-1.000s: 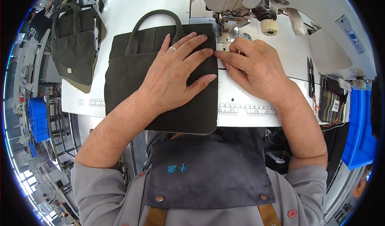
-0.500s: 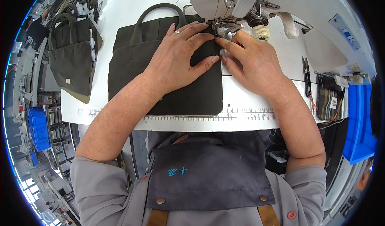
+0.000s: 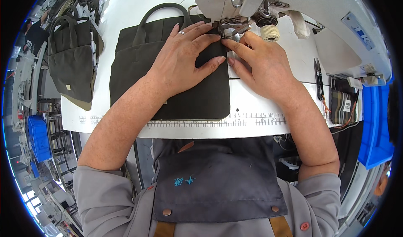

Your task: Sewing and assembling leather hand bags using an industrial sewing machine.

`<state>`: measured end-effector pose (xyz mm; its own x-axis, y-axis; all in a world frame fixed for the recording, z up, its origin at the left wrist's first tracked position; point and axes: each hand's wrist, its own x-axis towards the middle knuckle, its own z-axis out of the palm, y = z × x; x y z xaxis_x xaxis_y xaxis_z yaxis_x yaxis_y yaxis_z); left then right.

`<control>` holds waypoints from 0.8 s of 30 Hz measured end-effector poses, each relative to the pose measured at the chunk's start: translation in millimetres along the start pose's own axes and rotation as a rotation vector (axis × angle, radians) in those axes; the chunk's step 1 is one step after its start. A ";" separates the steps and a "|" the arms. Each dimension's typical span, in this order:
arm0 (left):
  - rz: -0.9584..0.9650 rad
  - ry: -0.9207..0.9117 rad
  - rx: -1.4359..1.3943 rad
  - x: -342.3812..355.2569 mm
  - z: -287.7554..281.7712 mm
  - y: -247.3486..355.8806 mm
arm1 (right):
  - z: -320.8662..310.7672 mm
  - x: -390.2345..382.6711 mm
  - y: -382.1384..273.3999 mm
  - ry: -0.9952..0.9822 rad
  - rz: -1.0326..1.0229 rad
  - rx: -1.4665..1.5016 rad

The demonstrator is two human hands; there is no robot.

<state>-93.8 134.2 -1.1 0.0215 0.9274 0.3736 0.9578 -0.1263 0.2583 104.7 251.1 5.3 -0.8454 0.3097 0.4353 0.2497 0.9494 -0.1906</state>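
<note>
A dark olive fabric bag (image 3: 189, 104) with a looped handle lies flat on the white sewing table, its right edge at the sewing machine (image 3: 312, 10). Spread across the bag's upper right part, my left hand (image 3: 176, 64) presses down with its fingers stretched toward the presser foot (image 3: 223, 27). My right hand (image 3: 268, 64) sits beside the bag's right edge. Its index finger reaches to the edge close to the foot, the thumb touches lower down, apart from it, and the other fingers are partly hidden. The needle itself cannot be made out.
More olive bags (image 3: 71, 71) are stacked on the table's left. Black thread snips (image 3: 319, 79) lie on the right, near a striped fabric piece (image 3: 343, 104). A ruler strip (image 3: 252, 120) runs along the front edge. A blue bin (image 3: 375, 127) stands at the far right.
The whole view has shifted slightly, moving everything a little to the left. Both hands keep nearly the same places on the bag, with no clear change in grip.
</note>
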 end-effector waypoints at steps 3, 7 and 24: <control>-0.004 -0.021 0.007 0.2 -2.2 -1.3 | -0.5 -0.2 0.4 0.011 0.000 0.022; 0.027 -0.029 -0.010 0.0 -0.6 -4.0 | 0.7 -4.4 8.2 0.009 0.123 0.166; -0.014 -0.043 0.021 7.3 0.1 -7.6 | -0.3 10.8 24.1 0.375 0.429 1.033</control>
<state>-100.8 141.9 -0.4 0.0205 0.9434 0.3310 0.9640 -0.1064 0.2438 101.7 277.3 5.6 -0.5508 0.7525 0.3611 -0.1667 0.3248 -0.9310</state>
